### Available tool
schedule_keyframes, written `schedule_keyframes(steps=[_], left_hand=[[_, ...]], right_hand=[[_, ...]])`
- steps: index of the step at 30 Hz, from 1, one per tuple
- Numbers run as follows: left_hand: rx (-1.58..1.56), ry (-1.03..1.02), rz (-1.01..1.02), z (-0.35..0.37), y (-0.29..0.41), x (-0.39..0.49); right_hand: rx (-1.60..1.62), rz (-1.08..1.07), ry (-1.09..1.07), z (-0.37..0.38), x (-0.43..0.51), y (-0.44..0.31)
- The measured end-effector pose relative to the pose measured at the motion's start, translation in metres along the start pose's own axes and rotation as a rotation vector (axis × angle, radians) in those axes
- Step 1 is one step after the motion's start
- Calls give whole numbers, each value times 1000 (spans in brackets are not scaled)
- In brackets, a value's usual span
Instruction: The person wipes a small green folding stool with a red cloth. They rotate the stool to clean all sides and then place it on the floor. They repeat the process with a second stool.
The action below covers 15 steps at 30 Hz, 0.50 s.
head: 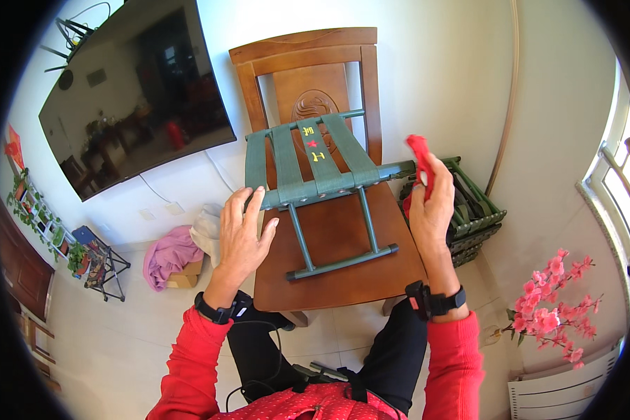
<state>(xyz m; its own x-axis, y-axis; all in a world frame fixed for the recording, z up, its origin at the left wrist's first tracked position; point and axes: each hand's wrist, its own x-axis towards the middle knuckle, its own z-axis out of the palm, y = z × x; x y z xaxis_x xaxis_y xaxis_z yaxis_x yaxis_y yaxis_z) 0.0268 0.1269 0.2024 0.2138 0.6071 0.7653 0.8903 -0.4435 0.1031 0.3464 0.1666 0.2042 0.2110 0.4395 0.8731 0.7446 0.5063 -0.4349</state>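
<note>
A green folding stool with a webbing-strap seat stands on the seat of a brown wooden chair. One strap bears yellow writing and a red star. My left hand holds the left end of the stool's near top bar, its fingertips over the end and the thumb apart. In my right hand is a red cloth, gripped beside the right end of that same bar. Whether the cloth touches the bar cannot be told.
Several green folded stools are stacked right of the chair. A wall-mounted television hangs at the left. Pink artificial blossoms stand at the lower right. A pink cloth lies over a cardboard box. A cable hangs by my legs.
</note>
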Motion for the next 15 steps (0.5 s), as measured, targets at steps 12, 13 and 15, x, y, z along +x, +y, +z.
schedule_keyframes(steps=[12, 13, 15], left_hand=[[111, -125, 266, -1, 10, 39], [125, -166, 246, 2, 7, 38], [105, -33, 304, 9, 4, 37]], right_hand=[[-140, -172, -88, 34, -10, -33], [-263, -188, -140, 36, -10, -32], [-227, -199, -107, 37, -13, -30]])
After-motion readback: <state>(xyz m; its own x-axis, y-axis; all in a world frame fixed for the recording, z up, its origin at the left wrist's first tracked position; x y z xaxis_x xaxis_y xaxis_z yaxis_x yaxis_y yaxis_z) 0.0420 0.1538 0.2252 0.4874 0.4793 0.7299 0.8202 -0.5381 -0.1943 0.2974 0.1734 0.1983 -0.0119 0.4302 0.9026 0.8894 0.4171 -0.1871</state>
